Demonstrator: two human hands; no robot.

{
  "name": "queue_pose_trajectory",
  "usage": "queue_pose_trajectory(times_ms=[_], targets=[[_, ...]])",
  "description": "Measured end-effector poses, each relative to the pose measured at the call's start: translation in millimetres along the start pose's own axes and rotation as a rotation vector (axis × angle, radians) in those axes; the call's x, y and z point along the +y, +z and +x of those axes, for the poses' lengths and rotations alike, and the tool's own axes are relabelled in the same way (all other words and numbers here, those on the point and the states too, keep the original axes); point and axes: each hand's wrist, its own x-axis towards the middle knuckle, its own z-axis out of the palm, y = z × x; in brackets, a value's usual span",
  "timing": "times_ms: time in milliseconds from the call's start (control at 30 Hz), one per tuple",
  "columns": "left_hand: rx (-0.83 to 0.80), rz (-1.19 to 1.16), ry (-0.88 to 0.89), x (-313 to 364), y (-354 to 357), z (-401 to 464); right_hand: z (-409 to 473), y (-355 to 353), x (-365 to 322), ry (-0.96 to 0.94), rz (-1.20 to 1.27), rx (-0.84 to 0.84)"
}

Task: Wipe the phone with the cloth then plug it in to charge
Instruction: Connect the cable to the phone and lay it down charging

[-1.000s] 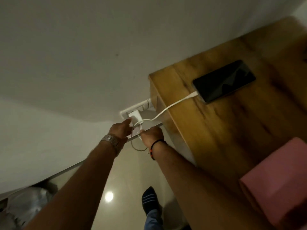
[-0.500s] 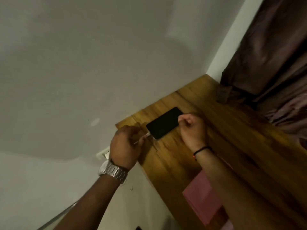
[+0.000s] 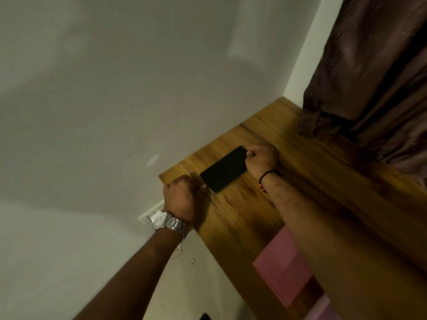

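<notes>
A flat black rectangular phone [image 3: 225, 169] with a glossy screen lies face up on the wood-grain tabletop [image 3: 300, 181], between the two hands, while a soft pink cloth [image 3: 283, 265] lies folded nearer the person, partly under the right forearm. The left hand [image 3: 182, 197], a metal link watch [image 3: 169, 224] on its wrist, is curled shut at the phone's near end, what it pinches hidden, and the right hand [image 3: 261, 159] is closed in a fist touching the far end. Compared with half a second ago, both hands sit in much the same places and the phone has not shifted.
</notes>
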Motion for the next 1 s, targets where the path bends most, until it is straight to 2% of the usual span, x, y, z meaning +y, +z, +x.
queue_pose_trajectory(times_ms=[367,567,633,700,767,833,900,1000], targets=[[0.023,-0.039,0.131,-7.2,5.5,6.9,-7.6,7.8,3.5,-0.05,-0.121,0.044],[-0.037,-0.037,0.138,-4.2,-8.7,0.0,-11.3,-6.3,-3.7,-0.02,-0.086,-0.119],[0.051,-0.046,0.132,-12.1,-18.5,-10.2,-27.7,-9.4,-8.8,-0.045,-0.072,-0.067],[0.217,-0.177,0.045,-27.9,-33.0,-27.8,-63.2,-12.4,-16.2,-0.101,0.1,0.0],[0.303,-0.447,-0.144,-48.5,-45.4,-49.3,-112.9,-12.5,-25.6,-0.173,0.303,-0.016],[0.297,-0.748,-0.407,-69.0,-55.3,-69.8,-165.5,-1.8,-27.4,-0.225,0.439,-0.14],[0.277,-0.992,-0.649,-87.7,-63.5,-90.6,-213.4,17.8,-27.0,-0.191,0.571,-0.336],[0.27,-1.097,-0.828,-103.2,-65.6,-123.1,-256.4,59.0,-12.1,0.019,0.64,-0.599]])
